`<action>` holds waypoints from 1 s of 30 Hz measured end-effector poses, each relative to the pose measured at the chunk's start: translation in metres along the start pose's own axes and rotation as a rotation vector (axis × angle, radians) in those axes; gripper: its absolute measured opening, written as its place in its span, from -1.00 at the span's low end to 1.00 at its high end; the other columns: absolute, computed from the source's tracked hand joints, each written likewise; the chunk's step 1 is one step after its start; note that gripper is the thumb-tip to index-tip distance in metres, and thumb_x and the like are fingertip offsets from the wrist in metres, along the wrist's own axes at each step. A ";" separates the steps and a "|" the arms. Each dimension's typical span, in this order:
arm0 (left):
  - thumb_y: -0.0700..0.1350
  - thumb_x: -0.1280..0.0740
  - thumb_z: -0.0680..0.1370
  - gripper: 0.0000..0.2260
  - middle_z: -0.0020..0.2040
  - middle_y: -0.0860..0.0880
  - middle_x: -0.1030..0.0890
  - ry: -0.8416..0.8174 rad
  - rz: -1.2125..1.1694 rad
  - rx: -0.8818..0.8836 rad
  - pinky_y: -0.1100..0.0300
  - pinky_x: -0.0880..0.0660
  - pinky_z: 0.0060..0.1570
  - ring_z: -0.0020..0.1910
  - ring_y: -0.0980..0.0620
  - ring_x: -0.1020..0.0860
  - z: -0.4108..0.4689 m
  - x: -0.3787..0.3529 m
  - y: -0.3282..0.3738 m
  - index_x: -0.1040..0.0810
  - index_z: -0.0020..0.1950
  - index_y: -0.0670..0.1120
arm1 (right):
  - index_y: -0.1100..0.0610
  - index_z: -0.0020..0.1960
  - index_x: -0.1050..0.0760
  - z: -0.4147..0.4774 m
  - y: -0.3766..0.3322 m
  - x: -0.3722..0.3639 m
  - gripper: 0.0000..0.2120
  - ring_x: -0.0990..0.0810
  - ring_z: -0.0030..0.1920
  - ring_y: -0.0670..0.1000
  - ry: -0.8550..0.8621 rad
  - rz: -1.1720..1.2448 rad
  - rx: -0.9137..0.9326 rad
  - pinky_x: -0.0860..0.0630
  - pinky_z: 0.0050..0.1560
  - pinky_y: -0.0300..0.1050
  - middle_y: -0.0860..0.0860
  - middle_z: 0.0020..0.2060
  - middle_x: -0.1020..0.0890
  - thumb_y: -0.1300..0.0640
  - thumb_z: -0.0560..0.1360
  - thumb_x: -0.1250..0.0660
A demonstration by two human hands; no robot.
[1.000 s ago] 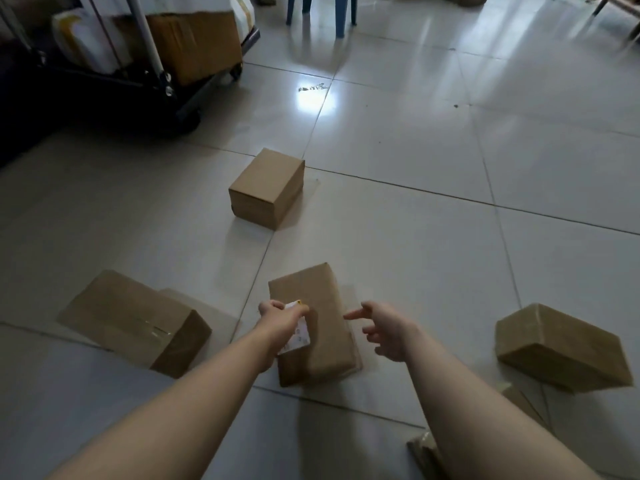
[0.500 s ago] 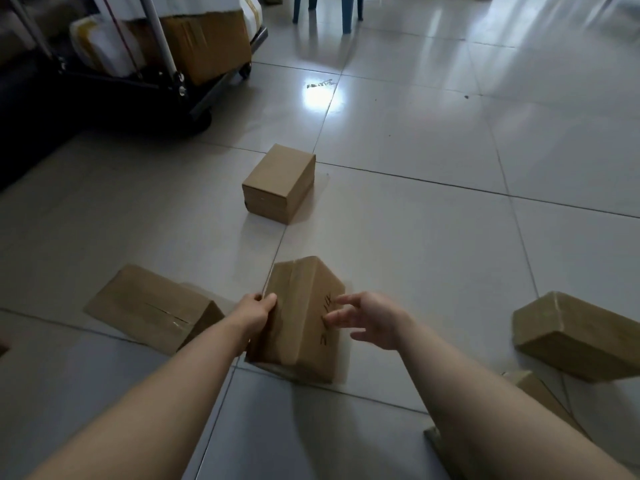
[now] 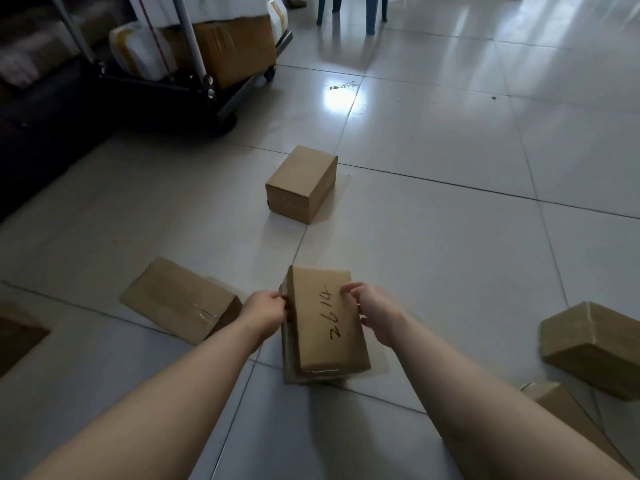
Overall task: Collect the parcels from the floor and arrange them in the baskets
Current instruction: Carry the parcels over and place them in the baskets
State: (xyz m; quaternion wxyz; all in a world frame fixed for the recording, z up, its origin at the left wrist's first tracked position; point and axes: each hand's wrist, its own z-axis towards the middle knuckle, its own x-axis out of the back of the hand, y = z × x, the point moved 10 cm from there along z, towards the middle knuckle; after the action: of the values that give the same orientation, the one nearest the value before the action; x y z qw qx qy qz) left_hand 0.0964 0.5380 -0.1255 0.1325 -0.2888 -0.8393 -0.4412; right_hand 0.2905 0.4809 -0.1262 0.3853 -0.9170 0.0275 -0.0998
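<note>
A brown cardboard parcel (image 3: 325,327) with black handwritten numbers on its upper face stands on the tiled floor in front of me. My left hand (image 3: 265,310) grips its left edge with curled fingers. My right hand (image 3: 375,311) holds its right edge, fingers curled over the top face. Other brown parcels lie around: a small box (image 3: 301,183) further ahead, a flat one (image 3: 180,301) to the left, one (image 3: 592,346) at the right, another (image 3: 568,414) behind my right forearm. No basket is in view.
A black wheeled cart (image 3: 221,95) loaded with a large carton (image 3: 232,46) and white bags stands at the upper left. Blue chair legs (image 3: 372,12) are at the top. A dark brown parcel corner (image 3: 15,341) shows at the left edge.
The parcel was lying flat, then tipped onto its side and rolled over; its numbered face now points up. Both hands have closed on its edges. The camera moved closer.
</note>
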 end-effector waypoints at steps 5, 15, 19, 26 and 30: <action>-0.26 -0.17 0.62 -0.83 0.05 -0.17 -0.62 0.332 -0.241 -0.056 -0.01 -0.53 0.16 -0.02 -0.10 -0.56 -0.008 0.084 -0.002 -0.55 0.08 -0.13 | 0.09 0.25 -0.54 -0.009 -0.060 -0.014 -0.66 -0.47 0.15 0.00 0.167 -0.117 0.308 -0.44 0.14 -0.12 0.05 0.19 -0.55 0.25 0.59 -0.10; -0.19 -0.13 0.61 -0.82 -0.02 -0.18 -0.53 0.312 -0.594 0.411 0.00 -0.45 0.02 -0.11 -0.12 -0.55 -0.039 0.141 -0.133 -0.49 0.05 -0.21 | 0.15 0.43 -0.41 -0.017 -0.085 -0.185 -0.63 -0.46 0.34 0.03 -0.210 -0.372 0.403 -0.31 0.29 -0.24 0.06 0.36 -0.50 0.15 0.65 -0.15; -0.21 -0.03 0.64 -0.72 -0.06 -0.04 -0.60 0.180 -0.595 0.300 0.07 -0.40 0.07 -0.13 0.03 -0.58 -0.030 0.143 -0.121 -0.48 0.24 -0.10 | 0.12 0.43 -0.41 -0.011 -0.075 -0.205 -0.61 -0.56 0.05 0.01 -0.215 -0.422 0.373 -0.38 -0.14 -0.49 0.12 0.32 -0.52 0.26 0.64 -0.09; -0.31 -0.06 0.59 -0.57 0.19 -0.04 -0.52 0.082 -0.454 0.198 0.06 -0.37 0.02 0.07 -0.03 -0.47 -0.021 0.136 -0.102 -0.51 0.29 0.07 | 0.22 0.39 -0.41 0.002 -0.072 -0.191 -0.63 -0.47 0.26 0.13 -0.149 -0.578 0.298 -0.38 0.08 -0.16 0.15 0.25 -0.50 0.29 0.62 -0.06; -0.28 -0.06 0.62 -0.63 0.07 -0.01 -0.48 0.071 -0.497 0.174 0.11 -0.31 -0.10 -0.05 0.00 -0.44 -0.013 0.118 -0.083 -0.51 0.23 0.08 | 0.24 0.24 -0.49 0.013 -0.059 -0.179 -0.72 -0.51 -0.07 0.01 -0.142 -0.554 0.196 -0.41 -0.24 -0.22 0.08 -0.04 -0.53 0.22 0.61 -0.11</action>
State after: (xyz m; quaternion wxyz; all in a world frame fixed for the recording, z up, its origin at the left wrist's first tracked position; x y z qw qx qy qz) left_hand -0.0480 0.5332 -0.1170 0.0735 -0.0458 -0.9140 -0.3964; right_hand 0.1162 0.5545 -0.1219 0.4311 -0.8527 -0.2605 -0.1387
